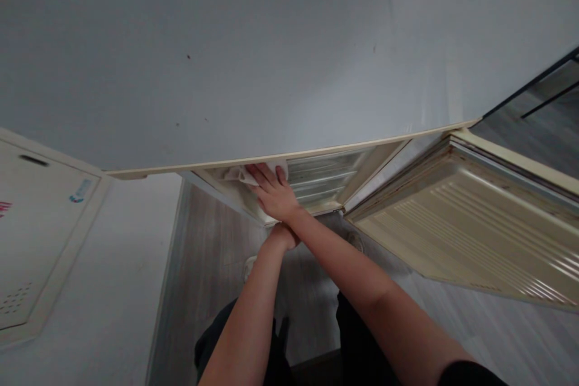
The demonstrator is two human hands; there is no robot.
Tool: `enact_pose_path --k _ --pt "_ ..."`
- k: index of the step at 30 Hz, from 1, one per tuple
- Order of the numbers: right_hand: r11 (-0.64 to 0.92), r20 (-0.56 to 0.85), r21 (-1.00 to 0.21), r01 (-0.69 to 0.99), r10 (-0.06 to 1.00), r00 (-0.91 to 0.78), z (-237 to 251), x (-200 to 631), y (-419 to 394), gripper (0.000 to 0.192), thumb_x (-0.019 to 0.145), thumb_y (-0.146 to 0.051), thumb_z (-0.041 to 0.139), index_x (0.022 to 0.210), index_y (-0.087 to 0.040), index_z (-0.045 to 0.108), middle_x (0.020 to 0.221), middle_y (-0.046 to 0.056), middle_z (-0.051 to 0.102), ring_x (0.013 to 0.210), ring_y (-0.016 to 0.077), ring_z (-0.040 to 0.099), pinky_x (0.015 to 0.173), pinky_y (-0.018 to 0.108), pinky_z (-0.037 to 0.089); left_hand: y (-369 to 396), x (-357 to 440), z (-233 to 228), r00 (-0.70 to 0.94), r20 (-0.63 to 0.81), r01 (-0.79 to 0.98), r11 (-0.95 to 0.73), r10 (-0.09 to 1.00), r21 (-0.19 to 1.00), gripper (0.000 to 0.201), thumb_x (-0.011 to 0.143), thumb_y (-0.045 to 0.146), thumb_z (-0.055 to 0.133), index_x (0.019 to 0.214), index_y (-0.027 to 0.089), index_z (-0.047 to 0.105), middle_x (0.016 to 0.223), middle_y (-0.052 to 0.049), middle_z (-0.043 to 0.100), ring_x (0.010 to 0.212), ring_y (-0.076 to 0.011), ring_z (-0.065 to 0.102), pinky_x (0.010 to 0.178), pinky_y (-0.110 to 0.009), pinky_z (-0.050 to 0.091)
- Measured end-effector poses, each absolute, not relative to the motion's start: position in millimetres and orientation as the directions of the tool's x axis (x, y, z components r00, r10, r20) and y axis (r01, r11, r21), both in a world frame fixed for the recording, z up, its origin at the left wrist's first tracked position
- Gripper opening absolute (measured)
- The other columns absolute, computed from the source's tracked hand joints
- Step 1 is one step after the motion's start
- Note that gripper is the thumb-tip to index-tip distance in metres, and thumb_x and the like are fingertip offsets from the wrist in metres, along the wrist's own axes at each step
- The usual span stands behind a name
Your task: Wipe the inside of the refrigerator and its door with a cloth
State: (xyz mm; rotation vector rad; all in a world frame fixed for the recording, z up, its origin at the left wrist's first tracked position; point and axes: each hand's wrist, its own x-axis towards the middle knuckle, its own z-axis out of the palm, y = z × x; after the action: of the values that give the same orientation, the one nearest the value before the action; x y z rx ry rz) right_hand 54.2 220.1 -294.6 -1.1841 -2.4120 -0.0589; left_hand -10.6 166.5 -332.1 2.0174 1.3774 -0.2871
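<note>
Over grey wood-grain floor (205, 229), the right hand (277, 198) spreads across crumpled cloth (242, 174).

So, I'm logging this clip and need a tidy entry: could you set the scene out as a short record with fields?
Right hand: laid over the cloth, fingers extended
Cloth: white, inside the compartment
Left hand: by the right wrist, partly hidden; grip unclear
Compartment: cream walls, ridged panel inside
Door: open, on the right, ribbed inner face
Floor: grey, plank pattern
</note>
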Motion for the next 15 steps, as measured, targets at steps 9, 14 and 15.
enact_pose_path --k 9,14,15 --pt "0.665 0.322 -0.142 0.733 0.731 -0.602 -352 94 215 0.047 0.096 -0.008 0.043 0.137 -0.018 0.065 0.162 0.004 0.043 0.155 0.0177 0.032 0.133 0.046 0.015 169 -32 -329 0.363 -0.649 0.931 -0.228 0.669 0.286 0.051 0.098 0.051 0.056 0.137 0.019 0.057 0.140 -0.013 0.061 0.125 -0.0262 0.061 0.108 -0.052 0.050" --pt "0.331 0.371 -0.328 0.885 0.906 -0.202 -362 154 201 0.056 0.092 -0.022 0.058 0.147 -0.016 0.057 0.166 0.015 0.034 0.159 0.0326 0.021 0.128 0.064 0.011 171 -34 -329 0.390 -0.634 0.920 -0.260 0.668 0.292 0.061 0.099 0.057 0.050 0.145 0.018 0.050 0.148 -0.017 0.056 0.132 -0.0280 0.058 0.113 -0.053 0.045" --pt "0.262 0.392 -0.362 0.895 0.913 -0.109 -363 164 201 0.060 0.092 -0.028 0.058 0.150 -0.013 0.054 0.167 0.018 0.031 0.160 0.0347 0.014 0.127 0.065 0.011 171 -33 -328 0.399 -0.633 0.916 -0.267 0.663 0.298 0.063 0.099 0.058 0.049 0.146 0.018 0.049 0.149 -0.017 0.055 0.133 -0.0280 0.057 0.113 -0.053 0.045"
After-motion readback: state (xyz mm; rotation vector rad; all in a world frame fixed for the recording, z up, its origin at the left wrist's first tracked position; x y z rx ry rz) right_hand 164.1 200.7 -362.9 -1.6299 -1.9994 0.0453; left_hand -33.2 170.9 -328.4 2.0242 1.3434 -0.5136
